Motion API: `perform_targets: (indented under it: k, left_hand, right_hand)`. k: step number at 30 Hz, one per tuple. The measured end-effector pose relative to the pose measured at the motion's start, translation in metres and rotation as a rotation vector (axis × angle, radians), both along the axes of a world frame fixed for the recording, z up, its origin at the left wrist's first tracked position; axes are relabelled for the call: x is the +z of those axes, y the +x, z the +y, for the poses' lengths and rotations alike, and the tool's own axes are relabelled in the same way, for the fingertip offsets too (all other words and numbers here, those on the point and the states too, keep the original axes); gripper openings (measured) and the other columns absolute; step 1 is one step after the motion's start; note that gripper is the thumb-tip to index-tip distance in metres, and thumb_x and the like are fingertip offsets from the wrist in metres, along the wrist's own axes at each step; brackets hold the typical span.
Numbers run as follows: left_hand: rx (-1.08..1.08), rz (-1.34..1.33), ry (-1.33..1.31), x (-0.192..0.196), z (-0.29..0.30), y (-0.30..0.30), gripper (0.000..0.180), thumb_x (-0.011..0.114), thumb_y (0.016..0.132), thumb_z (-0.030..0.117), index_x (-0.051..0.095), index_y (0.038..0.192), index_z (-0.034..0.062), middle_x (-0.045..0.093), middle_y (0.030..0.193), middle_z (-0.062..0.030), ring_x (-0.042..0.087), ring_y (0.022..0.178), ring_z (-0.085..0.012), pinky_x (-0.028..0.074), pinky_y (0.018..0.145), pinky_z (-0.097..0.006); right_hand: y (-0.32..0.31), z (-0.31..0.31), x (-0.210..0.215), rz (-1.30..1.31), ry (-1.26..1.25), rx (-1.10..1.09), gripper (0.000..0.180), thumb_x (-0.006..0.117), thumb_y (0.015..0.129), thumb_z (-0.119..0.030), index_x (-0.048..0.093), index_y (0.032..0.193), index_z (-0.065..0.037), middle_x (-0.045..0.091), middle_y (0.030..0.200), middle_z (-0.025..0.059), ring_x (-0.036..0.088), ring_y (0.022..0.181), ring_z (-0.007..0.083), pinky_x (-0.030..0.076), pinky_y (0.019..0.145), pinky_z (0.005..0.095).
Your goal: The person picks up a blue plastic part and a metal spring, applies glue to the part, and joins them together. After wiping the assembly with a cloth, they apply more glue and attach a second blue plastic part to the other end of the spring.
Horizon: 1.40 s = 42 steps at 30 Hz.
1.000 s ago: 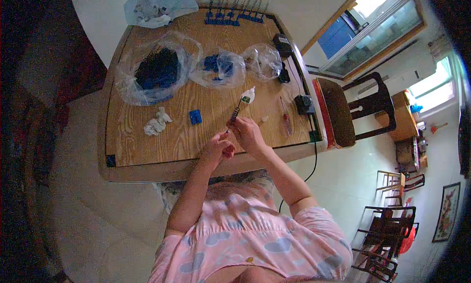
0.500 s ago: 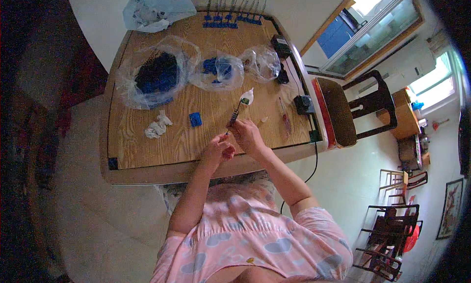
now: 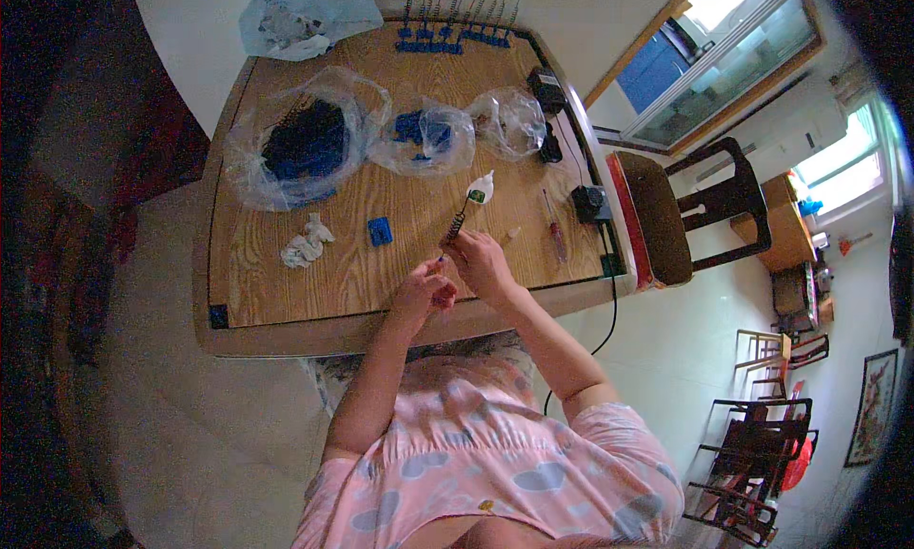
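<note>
Clearly pinched: dark spring above the table

The right hand closes its fingertips on it; white bottle at one o'clock, blue piece at nine. At seven, the left hand curls — whether gripping, I cannot tell.

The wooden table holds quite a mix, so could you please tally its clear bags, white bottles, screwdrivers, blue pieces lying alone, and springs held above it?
Clear bags: left, middle, right: 3
White bottle: 1
Screwdriver: 1
Lone blue piece: 1
Black spring in the right hand: 1
Total: 7
</note>
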<state>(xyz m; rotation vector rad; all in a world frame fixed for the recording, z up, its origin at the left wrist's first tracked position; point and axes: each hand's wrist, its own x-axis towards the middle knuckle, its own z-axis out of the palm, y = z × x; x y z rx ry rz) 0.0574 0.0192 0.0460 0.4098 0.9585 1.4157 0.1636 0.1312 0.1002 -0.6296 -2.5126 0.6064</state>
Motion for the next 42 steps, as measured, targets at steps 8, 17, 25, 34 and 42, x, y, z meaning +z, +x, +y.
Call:
perform_targets:
  k: [8,17,25,34,42]
  left_hand:
    - [0.004,0.000,-0.008,-0.005,0.002,0.000,0.050,0.055,0.085,0.018,0.033,0.126,-0.0007,0.060,0.073,-0.0090,0.058,0.056,-0.0162,0.046,0.048,-0.027]
    - [0.003,-0.053,0.014,-0.009,0.001,-0.002,0.048,0.063,0.081,0.019,0.041,0.121,0.0043,0.060,0.078,-0.0076,0.058,0.060,-0.0163,0.048,0.051,-0.026]
    - [0.026,-0.046,0.002,-0.005,0.003,0.000,0.053,0.054,0.083,0.014,0.032,0.128,-0.0036,0.059,0.072,-0.0111,0.058,0.055,-0.0180,0.047,0.048,-0.028]
    - [0.021,-0.027,-0.016,0.002,0.001,0.000,0.052,0.056,0.083,0.016,0.034,0.126,-0.0031,0.060,0.073,-0.0114,0.058,0.055,-0.0179,0.048,0.049,-0.028]
    - [0.020,-0.033,0.008,-0.008,0.001,-0.001,0.051,0.057,0.084,0.017,0.033,0.125,-0.0015,0.060,0.074,-0.0112,0.058,0.056,-0.0174,0.048,0.049,-0.027]
  right_hand:
    - [0.000,0.000,-0.002,0.047,0.020,0.006,0.012,0.057,0.084,-0.011,0.061,0.093,-0.005,0.062,0.088,0.0127,0.058,0.082,0.0340,0.044,0.072,0.0409]
    - [0.000,0.001,0.000,0.007,-0.095,0.017,0.021,0.057,0.074,-0.010,0.059,0.095,-0.006,0.062,0.091,0.0134,0.058,0.089,0.0344,0.045,0.077,0.0415]
    - [-0.001,0.002,-0.002,0.056,-0.026,0.029,0.011,0.057,0.084,-0.011,0.059,0.093,-0.005,0.061,0.086,0.0130,0.057,0.081,0.0353,0.044,0.072,0.0418]
    - [0.000,0.001,-0.002,0.034,-0.026,0.013,0.015,0.056,0.079,-0.009,0.059,0.093,-0.006,0.062,0.088,0.0125,0.058,0.084,0.0341,0.045,0.073,0.0411]
    - [-0.001,0.000,0.000,0.049,-0.028,0.018,0.011,0.056,0.084,-0.009,0.060,0.093,-0.005,0.061,0.085,0.0125,0.057,0.081,0.0343,0.044,0.072,0.0409]
